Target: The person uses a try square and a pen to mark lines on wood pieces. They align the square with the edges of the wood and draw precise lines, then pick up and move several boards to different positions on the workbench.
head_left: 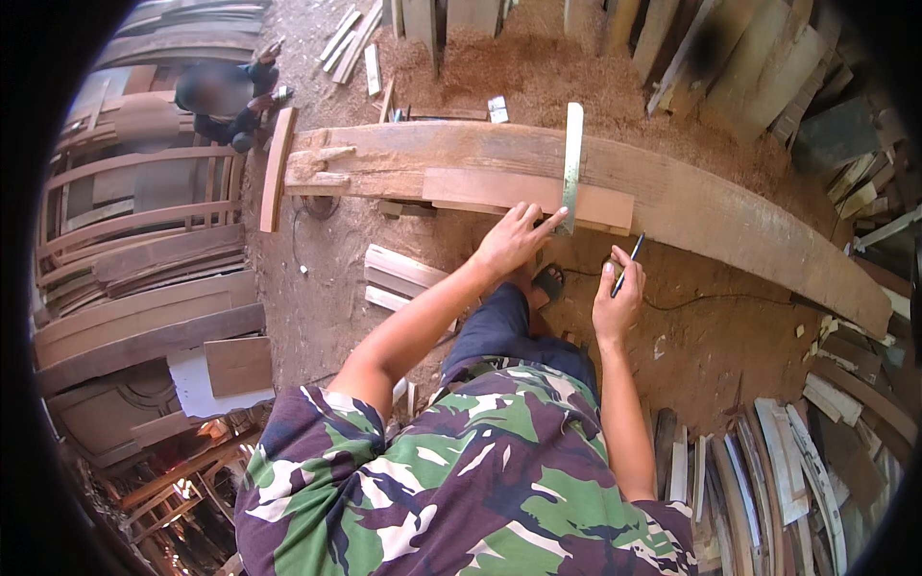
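A metal try square [573, 154] lies with its shiny blade across a reddish-brown wooden board [490, 190]. My left hand [511, 238] grips the square's lower end at the board's near edge, its fingers partly covering that end. The board rests along the near side of a wide, worn wooden bench plank [711, 197], and the blade reaches beyond it over the plank. To the right, just off the plank's near edge, my right hand [616, 305] holds a slim dark pencil [631, 257] between thumb and fingers. The pencil's tip is apart from the board.
At the bench's left end a reddish wooden strip [278, 170] stands crosswise. Another person [219, 101] crouches at the far left. Stacked boards [154, 312] line the left, and timber pieces [788, 461] the lower right. A dark cable [715, 300] runs below the bench.
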A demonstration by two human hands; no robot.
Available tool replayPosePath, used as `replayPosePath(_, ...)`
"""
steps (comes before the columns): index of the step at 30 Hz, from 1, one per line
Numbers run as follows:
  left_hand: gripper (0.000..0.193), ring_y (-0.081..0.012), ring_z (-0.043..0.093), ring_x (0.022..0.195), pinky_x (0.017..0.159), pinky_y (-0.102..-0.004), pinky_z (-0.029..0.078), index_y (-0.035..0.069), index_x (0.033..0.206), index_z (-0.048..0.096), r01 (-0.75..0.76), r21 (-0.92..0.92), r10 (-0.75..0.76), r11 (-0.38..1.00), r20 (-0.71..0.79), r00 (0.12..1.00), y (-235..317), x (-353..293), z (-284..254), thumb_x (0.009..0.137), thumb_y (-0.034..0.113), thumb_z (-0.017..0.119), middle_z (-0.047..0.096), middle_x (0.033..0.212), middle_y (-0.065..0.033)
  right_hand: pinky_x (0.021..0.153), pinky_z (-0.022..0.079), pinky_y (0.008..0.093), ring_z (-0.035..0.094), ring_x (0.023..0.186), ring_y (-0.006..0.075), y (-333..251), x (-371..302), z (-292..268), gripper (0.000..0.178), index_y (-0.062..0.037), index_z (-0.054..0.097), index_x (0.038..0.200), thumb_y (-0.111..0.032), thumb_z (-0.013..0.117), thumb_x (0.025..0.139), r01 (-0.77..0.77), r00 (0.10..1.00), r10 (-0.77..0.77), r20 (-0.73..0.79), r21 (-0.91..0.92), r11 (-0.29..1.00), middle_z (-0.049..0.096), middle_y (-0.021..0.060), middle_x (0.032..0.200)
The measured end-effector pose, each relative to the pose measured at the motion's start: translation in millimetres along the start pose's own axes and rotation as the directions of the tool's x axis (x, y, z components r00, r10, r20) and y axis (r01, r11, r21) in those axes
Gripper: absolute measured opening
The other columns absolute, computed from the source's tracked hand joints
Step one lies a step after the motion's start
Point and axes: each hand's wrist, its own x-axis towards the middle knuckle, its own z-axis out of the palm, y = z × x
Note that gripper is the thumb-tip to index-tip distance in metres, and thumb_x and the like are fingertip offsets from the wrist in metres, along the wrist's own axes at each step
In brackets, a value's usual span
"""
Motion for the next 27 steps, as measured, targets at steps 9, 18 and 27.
replayPosePath(9, 0.067, -0.0298, 0.052, 0.117, 0.108, -0.0476, 0.042, 0.041, 0.163, 0.057, -0.042, 0.035, 0.042, 0.999, -0.003, 0.999, -26, 10, -13, 0.098, 0.042, 0.073, 0.056, 0.116, -0.0076, 0.107, 0.051, 0.048, 0.066, 0.12, 0.0369, 12, 66, 5, 0.029, -0.0048, 0.072, 0.136, -0.012, 0.064, 0.108, 0.041, 0.996, -0.044, -0.08, -0.046, 0.998, 0.075, 0.0146, 0.128)
replayPosePath(18, 0.062, -0.0364, 0.036, 0.164, 0.136, -0.0544, 0.03, 0.032, 0.149, 0.069, -0.248, -0.336, 0.271, 0.909, 0.022, 0.962, -58, 72, -20, 0.092, 0.051, 0.081, 0.054, 0.164, -0.0075, 0.106, 0.056, 0.0446, 0.073, 0.121, 0.0352, 30, 104, 18, 0.034, -0.005, 0.069, 0.143, -0.014, 0.066, 0.11, -0.141, 0.987, 0.141, 0.078, -0.002, 0.99, 0.075, 0.0189, 0.133)
replayPosePath(27, 0.058, -0.0405, 0.043, 0.161, 0.135, -0.0582, 0.035, 0.023, 0.141, 0.072, -0.303, -0.509, 0.349, 0.806, -0.005, 0.937, -56, 99, 5, 0.089, 0.044, 0.085, 0.05, 0.171, -0.009, 0.109, 0.055, 0.0403, 0.074, 0.126, 0.0278, 30, 104, 13, 0.038, 0.0011, 0.063, 0.151, -0.013, 0.057, 0.117, -0.27, 0.963, 0.262, 0.068, 0.148, 0.952, 0.075, 0.0187, 0.138)
